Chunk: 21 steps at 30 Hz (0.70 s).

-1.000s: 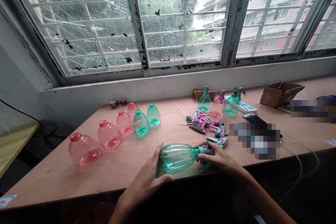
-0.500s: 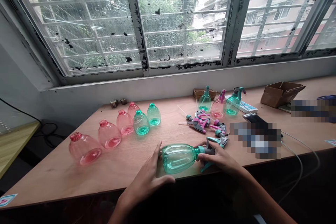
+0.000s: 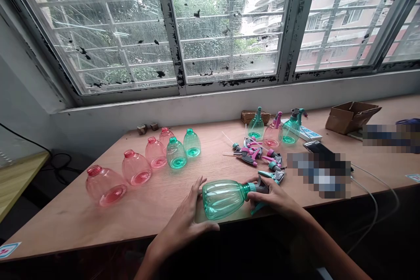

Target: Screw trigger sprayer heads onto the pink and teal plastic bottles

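Note:
A clear green spray bottle (image 3: pixel 223 200) lies on its side above the table's front edge, its base toward the left. My right hand (image 3: pixel 269 197) is closed round its spray head, which is grey and teal and partly covered by the fingers. At the base end, my left hand (image 3: pixel 188 216) is open, thumb and fingers spread around the bottom of the bottle; whether the palm touches it I cannot tell. Just behind my right hand lies a loose teal trigger sprayer (image 3: pixel 274 176), beside a pile of pink and grey sprayer heads (image 3: pixel 252 154) with thin tubes.
Several pink bottles (image 3: pixel 137 168) without tops stand at the left, with two open green bottles (image 3: pixel 177 154) beside them. Fitted spray bottles (image 3: pixel 256 127) stand at the back, near a cardboard box (image 3: pixel 351 118). A phone (image 3: pixel 320 151) and white cables (image 3: pixel 374 188) lie at the right.
The base end of the green spray bottle has dipped slightly toward me. Both hands stay in nearly the same place.

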Motion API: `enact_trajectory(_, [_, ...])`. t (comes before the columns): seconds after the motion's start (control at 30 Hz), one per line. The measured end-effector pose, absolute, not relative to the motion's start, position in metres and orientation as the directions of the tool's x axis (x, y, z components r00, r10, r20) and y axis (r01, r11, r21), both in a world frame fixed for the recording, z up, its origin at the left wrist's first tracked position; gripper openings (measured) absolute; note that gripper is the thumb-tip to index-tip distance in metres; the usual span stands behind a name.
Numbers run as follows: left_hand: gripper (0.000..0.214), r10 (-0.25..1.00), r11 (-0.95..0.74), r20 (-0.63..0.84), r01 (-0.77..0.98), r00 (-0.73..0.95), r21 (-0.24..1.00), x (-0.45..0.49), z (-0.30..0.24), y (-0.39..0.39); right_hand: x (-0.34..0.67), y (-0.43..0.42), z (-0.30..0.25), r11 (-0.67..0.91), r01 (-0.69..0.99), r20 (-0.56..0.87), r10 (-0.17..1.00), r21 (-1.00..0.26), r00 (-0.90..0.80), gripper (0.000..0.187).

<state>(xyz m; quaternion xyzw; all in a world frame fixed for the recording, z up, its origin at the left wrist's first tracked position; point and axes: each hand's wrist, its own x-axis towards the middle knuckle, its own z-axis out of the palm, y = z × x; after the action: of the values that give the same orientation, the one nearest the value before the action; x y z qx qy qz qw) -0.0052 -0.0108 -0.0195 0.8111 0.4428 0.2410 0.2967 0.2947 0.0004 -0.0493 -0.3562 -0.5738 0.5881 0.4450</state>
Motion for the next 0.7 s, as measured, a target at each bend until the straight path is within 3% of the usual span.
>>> enact_trajectory(0.13, [0.098,0.863,-0.418,0.122,0.559,0.490,0.716,-0.0063,-0.0198,-0.0093,0.2952,-0.0014,-0.0473,0.063,-0.125,0.107,0.920,-0.990,-0.377,0.037])
enact_trajectory(0.4, [0.109,0.860,-0.431,0.121,0.579,0.495,0.693,-0.0061,-0.0220,-0.0098,0.2948,-0.0009,-0.0480,0.047,-0.103,0.081,0.932,-0.994,-0.354,0.040])
enact_trajectory(0.6, [0.090,0.867,-0.399,0.114,0.541,0.485,0.740,-0.0070,-0.0184,-0.0097,0.2940,-0.0014,-0.0459,0.038,-0.101,0.072,0.932,-0.994,-0.356,0.040])
enact_trajectory(0.7, [0.095,0.877,-0.387,0.096,0.573,0.471,0.723,-0.0054,-0.0180,-0.0101,0.2940,-0.0011,-0.0449,0.036,-0.097,0.068,0.934,-0.995,-0.350,0.040])
